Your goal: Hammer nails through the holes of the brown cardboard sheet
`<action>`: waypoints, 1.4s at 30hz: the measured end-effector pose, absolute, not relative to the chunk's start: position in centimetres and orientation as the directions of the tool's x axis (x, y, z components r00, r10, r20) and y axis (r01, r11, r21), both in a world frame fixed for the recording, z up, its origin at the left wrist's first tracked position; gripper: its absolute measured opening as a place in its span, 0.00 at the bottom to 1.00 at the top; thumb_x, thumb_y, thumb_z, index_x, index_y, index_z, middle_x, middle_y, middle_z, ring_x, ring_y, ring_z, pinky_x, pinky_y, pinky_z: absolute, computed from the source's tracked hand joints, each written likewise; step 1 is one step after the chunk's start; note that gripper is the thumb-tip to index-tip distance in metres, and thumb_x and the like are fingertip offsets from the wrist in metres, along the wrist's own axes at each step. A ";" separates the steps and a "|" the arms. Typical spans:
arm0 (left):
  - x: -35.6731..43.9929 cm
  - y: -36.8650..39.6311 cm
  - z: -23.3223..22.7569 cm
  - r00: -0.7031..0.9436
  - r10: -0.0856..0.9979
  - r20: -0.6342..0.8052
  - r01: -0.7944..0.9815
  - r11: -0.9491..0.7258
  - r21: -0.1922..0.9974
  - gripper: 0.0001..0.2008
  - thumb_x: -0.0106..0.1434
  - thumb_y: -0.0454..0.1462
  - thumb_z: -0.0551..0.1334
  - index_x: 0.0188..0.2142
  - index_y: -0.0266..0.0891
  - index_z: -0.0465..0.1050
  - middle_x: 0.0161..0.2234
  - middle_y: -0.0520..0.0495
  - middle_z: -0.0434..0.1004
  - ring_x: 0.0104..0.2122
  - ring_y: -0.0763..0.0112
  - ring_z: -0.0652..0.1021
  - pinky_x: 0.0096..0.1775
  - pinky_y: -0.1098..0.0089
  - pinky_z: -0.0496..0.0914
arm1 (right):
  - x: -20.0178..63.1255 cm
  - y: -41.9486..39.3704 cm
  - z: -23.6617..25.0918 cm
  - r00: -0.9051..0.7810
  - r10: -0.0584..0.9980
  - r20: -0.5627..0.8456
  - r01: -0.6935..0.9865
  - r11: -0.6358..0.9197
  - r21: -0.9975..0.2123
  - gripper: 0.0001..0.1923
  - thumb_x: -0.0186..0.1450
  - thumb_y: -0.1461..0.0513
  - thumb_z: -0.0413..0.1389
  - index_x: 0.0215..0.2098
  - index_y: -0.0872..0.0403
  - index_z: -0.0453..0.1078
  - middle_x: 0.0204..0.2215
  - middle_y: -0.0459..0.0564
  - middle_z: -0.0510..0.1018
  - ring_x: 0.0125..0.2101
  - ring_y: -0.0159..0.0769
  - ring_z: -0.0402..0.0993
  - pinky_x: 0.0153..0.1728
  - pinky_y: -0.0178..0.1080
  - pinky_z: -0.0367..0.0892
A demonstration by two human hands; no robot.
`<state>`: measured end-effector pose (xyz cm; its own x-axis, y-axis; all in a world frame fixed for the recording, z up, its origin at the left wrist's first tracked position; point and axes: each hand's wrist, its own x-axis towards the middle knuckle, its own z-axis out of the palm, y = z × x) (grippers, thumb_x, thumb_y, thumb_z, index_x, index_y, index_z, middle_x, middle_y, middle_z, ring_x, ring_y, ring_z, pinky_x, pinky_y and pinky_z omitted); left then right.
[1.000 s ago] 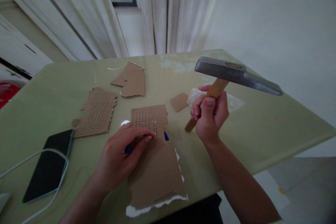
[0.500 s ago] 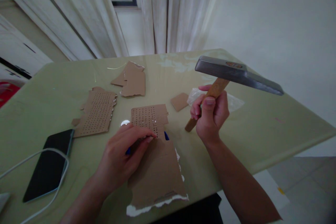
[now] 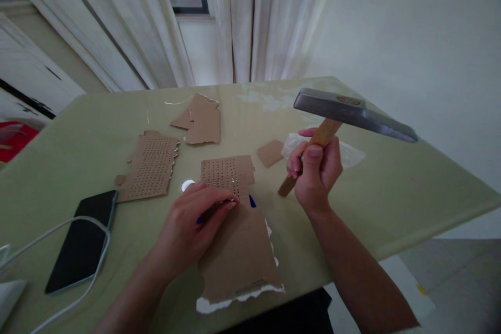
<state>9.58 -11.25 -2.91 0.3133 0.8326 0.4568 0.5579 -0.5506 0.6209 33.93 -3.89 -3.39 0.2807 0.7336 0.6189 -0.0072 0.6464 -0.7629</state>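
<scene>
1. We are gripping the wooden handle of a steel-headed hammer (image 3: 352, 114) in our closed right hand (image 3: 316, 169), holding its head raised above the green tabletop (image 3: 410, 188), off to the right of the work.
2. We are pressing our left hand (image 3: 191, 224) onto the torn brown cardboard sheet (image 3: 238, 250), fingertips pinched together at the near edge of its grid of punched holes; whether they are holding a nail, we cannot tell.
3. Something blue (image 3: 252, 201) is peeking out from under that sheet.
4. We are judging the far part of the sheet as already perforated, while the larger near part is showing no holes yet.
5. Farther out, a second perforated cardboard piece (image 3: 151, 167), plain cardboard scraps (image 3: 201, 120), a crumpled clear plastic bag (image 3: 348, 152) and a black smartphone (image 3: 82, 240) with a white cable (image 3: 58, 227) are lying about.
</scene>
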 end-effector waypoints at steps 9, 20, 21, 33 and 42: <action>9.7 -10.5 -3.8 0.300 0.840 0.452 0.540 -0.540 0.645 0.07 0.76 0.38 0.66 0.43 0.44 0.85 0.36 0.48 0.88 0.36 0.65 0.83 0.40 0.65 0.74 | 35.2 -6.6 -0.9 -0.048 0.938 0.343 -0.030 0.342 -0.939 0.21 0.78 0.41 0.57 0.49 0.49 0.73 0.19 0.33 0.59 0.14 0.26 0.49 0.14 0.32 0.49; 10.2 -9.3 -4.6 0.285 0.851 0.441 0.497 -0.525 0.691 0.09 0.74 0.41 0.66 0.44 0.44 0.87 0.39 0.47 0.90 0.37 0.62 0.84 0.47 0.63 0.78 | 37.2 -12.0 7.4 -0.432 0.895 0.107 0.770 0.428 -0.472 0.15 0.82 0.53 0.53 0.41 0.51 0.73 0.27 0.44 0.73 0.29 0.36 0.70 0.34 0.39 0.54; 10.2 -9.3 -4.6 0.286 0.852 0.438 0.496 -0.523 0.693 0.09 0.73 0.41 0.66 0.44 0.44 0.87 0.39 0.47 0.90 0.36 0.62 0.84 0.46 0.63 0.78 | 36.9 -12.3 7.7 -0.425 0.899 0.107 0.787 0.425 -0.447 0.15 0.82 0.53 0.52 0.42 0.51 0.73 0.28 0.44 0.74 0.30 0.36 0.70 0.35 0.39 0.54; 10.4 -9.1 -4.5 0.320 0.856 0.406 0.524 -0.517 0.677 0.10 0.74 0.38 0.65 0.45 0.44 0.88 0.41 0.45 0.90 0.40 0.59 0.85 0.49 0.61 0.76 | 35.6 -13.9 8.9 -0.392 0.918 0.063 0.866 0.391 -0.312 0.17 0.84 0.52 0.51 0.45 0.51 0.75 0.33 0.48 0.80 0.34 0.40 0.75 0.37 0.39 0.55; 10.5 -9.0 -5.0 0.328 0.841 0.431 0.515 -0.542 0.664 0.10 0.74 0.38 0.64 0.44 0.44 0.87 0.43 0.44 0.90 0.44 0.57 0.85 0.51 0.58 0.76 | 35.2 -13.3 8.7 -0.401 0.914 0.067 0.852 0.399 -0.340 0.17 0.83 0.52 0.51 0.43 0.51 0.75 0.31 0.47 0.78 0.33 0.40 0.74 0.36 0.40 0.56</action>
